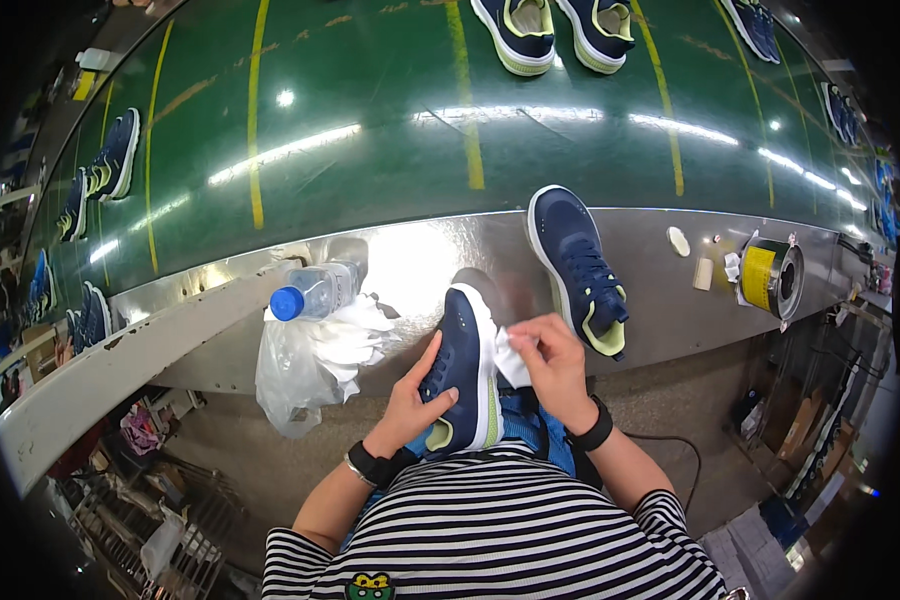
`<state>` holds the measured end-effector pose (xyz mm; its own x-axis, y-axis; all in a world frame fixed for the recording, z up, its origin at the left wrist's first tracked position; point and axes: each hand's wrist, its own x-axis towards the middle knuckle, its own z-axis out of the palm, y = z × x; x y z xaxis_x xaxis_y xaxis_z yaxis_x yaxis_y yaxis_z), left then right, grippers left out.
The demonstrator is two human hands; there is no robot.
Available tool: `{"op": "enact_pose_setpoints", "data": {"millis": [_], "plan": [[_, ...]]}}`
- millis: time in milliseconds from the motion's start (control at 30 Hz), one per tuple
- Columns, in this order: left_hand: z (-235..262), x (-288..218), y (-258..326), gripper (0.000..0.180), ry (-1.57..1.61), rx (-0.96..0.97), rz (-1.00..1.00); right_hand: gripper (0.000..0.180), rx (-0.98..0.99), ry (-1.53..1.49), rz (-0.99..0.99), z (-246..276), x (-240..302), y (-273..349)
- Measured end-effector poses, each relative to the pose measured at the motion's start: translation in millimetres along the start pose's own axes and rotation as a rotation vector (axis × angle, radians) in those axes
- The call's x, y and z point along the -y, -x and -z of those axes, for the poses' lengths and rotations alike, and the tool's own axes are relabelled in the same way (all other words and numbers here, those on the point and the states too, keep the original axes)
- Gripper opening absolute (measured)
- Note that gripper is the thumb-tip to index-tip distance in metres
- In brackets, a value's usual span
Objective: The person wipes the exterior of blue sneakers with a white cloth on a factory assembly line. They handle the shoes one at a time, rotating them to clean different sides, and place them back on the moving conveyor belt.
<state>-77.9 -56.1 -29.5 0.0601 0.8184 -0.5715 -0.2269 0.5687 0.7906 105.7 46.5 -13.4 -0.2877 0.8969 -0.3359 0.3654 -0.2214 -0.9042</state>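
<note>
A navy sneaker (pixel 457 345) with a white sole and lime lining is tilted on its side in front of me, toe pointing away. My left hand (pixel 415 395) grips it around the upper, thumb across the laces' side. Between the thumb and fingers of my right hand (pixel 553 368) is a crumpled white cloth or tissue (pixel 511 360), close beside the sole's edge; whether it touches the sole I cannot tell. A second navy sneaker (pixel 576 262) stands upright to the right, its toe reaching over the green belt's edge.
Beyond the metal ledge (pixel 670 300) runs a green conveyor belt (pixel 360 170) with yellow lines, carrying pairs of sneakers (pixel 530 45). On the left lie a blue-capped bottle (pixel 315 292), a plastic bag (pixel 295 375) and a pale metal bar (pixel 140 365). A yellow-labelled tin (pixel 760 277) sits right.
</note>
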Motion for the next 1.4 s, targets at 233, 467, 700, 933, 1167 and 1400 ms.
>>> {"op": "enact_pose_setpoints", "data": {"millis": [233,467,700,933,1167,1400], "plan": [[1.1,-1.4,0.6,0.074,-0.045,0.018,0.009,0.011,0.016,0.034,0.151,-20.4,-4.2,-36.3],[4.4,3.2,-1.8,0.074,-0.083,0.020,-0.019,0.008,-0.005,0.146,0.253,-26.0,-6.5,-21.7],[5.2,5.4,0.7,0.074,-0.124,0.000,-0.027,0.006,0.005,0.205,0.245,-26.6,-5.4,-30.8],[6.9,7.7,-3.7,0.073,-0.167,0.011,-0.037,0.005,0.043,0.144,0.220,-33.7,-0.7,-55.3],[-1.3,-18.5,-26.2,0.082,-0.624,0.060,0.094,0.006,0.054,0.154,0.195,-28.1,-0.4,-55.3],[-3.8,-27.2,-30.9,0.085,-0.650,0.097,0.190,0.006,0.028,0.139,0.250,-21.0,-7.7,-28.9]]}}
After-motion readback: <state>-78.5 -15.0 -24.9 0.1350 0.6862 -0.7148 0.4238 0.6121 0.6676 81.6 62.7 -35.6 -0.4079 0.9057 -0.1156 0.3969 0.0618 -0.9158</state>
